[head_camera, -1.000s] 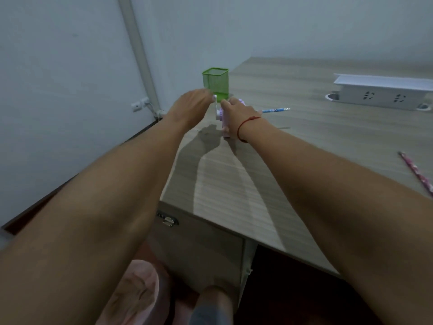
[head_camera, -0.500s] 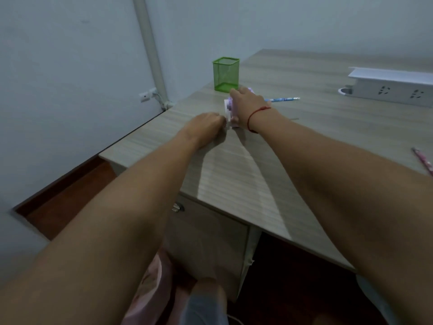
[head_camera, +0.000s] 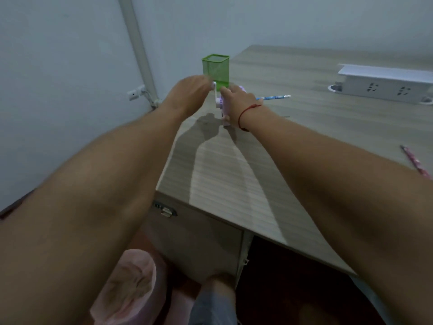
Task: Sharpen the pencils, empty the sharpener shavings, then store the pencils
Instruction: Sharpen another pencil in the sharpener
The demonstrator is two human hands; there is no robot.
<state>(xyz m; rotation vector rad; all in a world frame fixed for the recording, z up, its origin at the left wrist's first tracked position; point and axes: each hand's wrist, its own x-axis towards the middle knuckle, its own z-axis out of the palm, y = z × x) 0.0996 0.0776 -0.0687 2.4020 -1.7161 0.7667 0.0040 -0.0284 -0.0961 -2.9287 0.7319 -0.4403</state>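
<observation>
Most of the sharpener behind the hands

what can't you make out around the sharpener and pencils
Head view only:
sharpener: mostly covered by the right hand gripping it.
blue pencil: near end hidden behind that hand.
left hand: its fingers face away, blurred; grip on the crank unclear.
pink pencil: cut off by the right edge.

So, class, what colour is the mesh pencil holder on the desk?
The pencil holder is bright green; the head view shows it.
</observation>
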